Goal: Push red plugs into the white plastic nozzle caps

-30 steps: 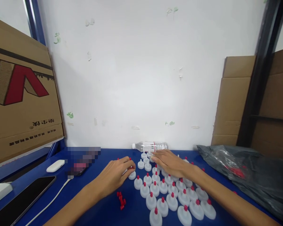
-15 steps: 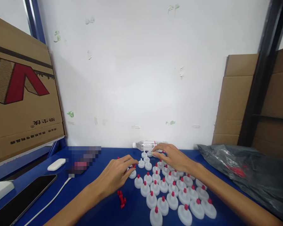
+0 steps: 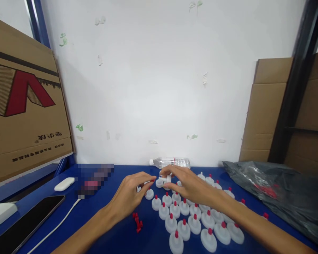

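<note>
My left hand (image 3: 129, 190) is closed in a pinch, a small red cap (image 3: 153, 180) showing at its thumb and fingertips. Facing it, my right hand (image 3: 188, 183) grips a white nozzle lid (image 3: 169, 180) tilted toward the red cap. The two hands are close, with a small gap between cap and nozzle. Beneath my right forearm, several white nozzle lids with red tips (image 3: 183, 229) stand on the blue table. Some untipped lids stand near my fingers, partly hidden. A few loose red caps (image 3: 137, 223) lie in a small pile below my left hand.
A clear plastic bottle (image 3: 172, 162) lies along the wall. On the left are a phone (image 3: 29, 222), a white case (image 3: 64, 184), a white cable (image 3: 55, 227) and a large cardboard box (image 3: 29, 116). A dark plastic bag (image 3: 286, 201) covers the right side.
My right hand has moved slightly left and down, lifting a white nozzle lid from the table. My left hand has brought the red cap toward it, fingertips now pointing right.
</note>
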Demonstrator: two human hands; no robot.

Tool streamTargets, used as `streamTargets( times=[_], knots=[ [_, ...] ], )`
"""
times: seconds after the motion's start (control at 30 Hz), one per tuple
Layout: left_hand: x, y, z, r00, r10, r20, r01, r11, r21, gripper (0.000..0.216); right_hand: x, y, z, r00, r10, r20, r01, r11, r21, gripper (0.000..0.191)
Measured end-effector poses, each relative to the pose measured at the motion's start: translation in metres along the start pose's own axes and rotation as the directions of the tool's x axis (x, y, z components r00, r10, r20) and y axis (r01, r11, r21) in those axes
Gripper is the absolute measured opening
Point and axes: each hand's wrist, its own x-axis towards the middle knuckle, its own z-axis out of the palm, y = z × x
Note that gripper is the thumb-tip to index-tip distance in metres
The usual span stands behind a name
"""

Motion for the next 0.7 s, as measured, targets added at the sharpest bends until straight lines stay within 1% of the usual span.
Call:
streamTargets(
  times=[0.13,0.33,0.43,0.57,0.63,0.7],
  knots=[
    [-0.001,0.001,0.003,1.000,0.028,-0.004,-0.028,0.999,-0.022,0.024,0.000,0.005,0.007,1.000,-0.009,-0.019,0.010,1.000,0.022,0.040],
    [-0.003,0.001,0.005,0.991,0.125,0.042,-0.126,0.992,0.013,0.027,0.000,0.001,0.012,0.998,-0.041,-0.053,0.043,0.999,0.031,0.045],
    [-0.003,0.000,0.006,0.990,0.140,0.026,-0.141,0.990,0.030,0.025,0.001,-0.003,0.012,0.995,-0.066,-0.081,0.071,0.996,0.057,0.044],
    [-0.004,0.000,0.008,0.994,0.111,-0.014,-0.109,0.988,0.106,0.023,0.003,-0.005,0.013,0.988,-0.091,-0.121,0.106,0.987,0.119,0.041],
    [-0.005,0.000,0.008,0.995,0.097,0.000,-0.096,0.981,0.167,0.024,0.003,-0.006,0.013,0.985,-0.101,-0.136,0.119,0.984,0.132,0.039],
    [-0.006,0.002,0.008,0.996,0.086,0.023,-0.089,0.976,0.198,0.025,0.002,-0.007,0.015,0.982,-0.113,-0.154,0.129,0.987,0.099,0.033]
  ],
)
